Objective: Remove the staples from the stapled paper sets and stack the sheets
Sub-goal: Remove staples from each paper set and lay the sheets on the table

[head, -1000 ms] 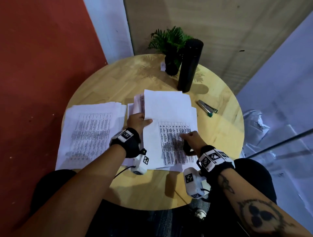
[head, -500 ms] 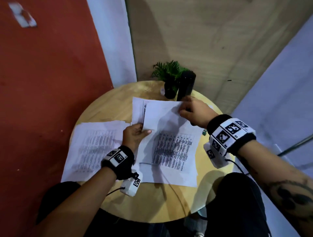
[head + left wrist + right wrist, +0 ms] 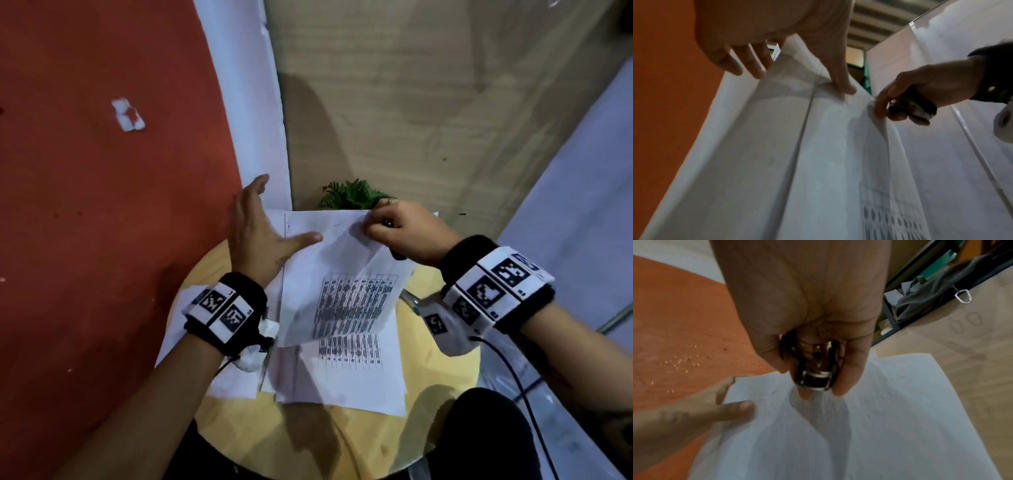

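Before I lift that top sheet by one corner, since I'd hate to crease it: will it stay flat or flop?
Probably flop: the top sheet already bows where the right hand pinches its far edge. It looks light, since only the left hand thumb steadies it. Likely creases easily; support both sides.

Dim indoor light from overhead, soft hand shadows across the paper sheets (image 3: 342,274), motion blur in both wrist views, wide-angle bending at frame edges
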Tool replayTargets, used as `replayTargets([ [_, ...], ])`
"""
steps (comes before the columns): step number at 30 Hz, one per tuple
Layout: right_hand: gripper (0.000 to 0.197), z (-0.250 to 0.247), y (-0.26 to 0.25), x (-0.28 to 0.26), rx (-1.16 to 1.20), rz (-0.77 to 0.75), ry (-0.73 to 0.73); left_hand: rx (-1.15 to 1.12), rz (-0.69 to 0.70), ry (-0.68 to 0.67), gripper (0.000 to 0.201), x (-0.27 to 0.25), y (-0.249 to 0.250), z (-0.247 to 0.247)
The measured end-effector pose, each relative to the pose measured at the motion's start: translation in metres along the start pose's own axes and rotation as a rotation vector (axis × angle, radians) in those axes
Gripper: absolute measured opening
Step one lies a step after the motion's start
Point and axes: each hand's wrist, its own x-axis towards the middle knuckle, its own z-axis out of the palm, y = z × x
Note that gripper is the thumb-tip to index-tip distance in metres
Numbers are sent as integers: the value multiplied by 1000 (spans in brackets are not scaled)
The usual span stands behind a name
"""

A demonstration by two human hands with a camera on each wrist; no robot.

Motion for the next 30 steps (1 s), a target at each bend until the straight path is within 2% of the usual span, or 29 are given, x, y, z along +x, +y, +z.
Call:
replayTargets([
  [2,23,-8,-11,-2,-6,-9,28,173,100,-4,98,13,27,-10],
  [4,23,-17,-19,-4,-28,-20,47,354,200,9,85,21,48,-16],
  [7,21,-29,-30,-9,-21,-40,77,431,236,-160,52,30,68,-22],
  [9,19,-37,-35,-12,-41,-43,105,377,197,-285,43,38,73,-26],
  [11,19,-43,-39,-16,-54,-40,122,181,173,-393,45,45,71,-30],
  [14,17,-47,-40,-17,7,-47,119,6,165,-471,33,51,68,-30],
  [16,15,-47,-38,-16,76,-52,101,-6,168,-482,29,53,67,-28],
  [19,12,-43,-34,-12,129,-50,112,-66,142,-491,37,53,63,-28],
  [21,17,-40,-32,-10,146,-38,209,-84,114,-485,34,53,60,-31],
  [24,24,-37,-31,-12,304,6,355,-99,67,-427,24,53,60,-36],
  [27,22,-31,-31,-12,381,78,249,-99,67,-364,23,54,60,-38],
  [30,16,-21,-29,-11,547,193,127,-93,56,-367,15,52,61,-35],
])
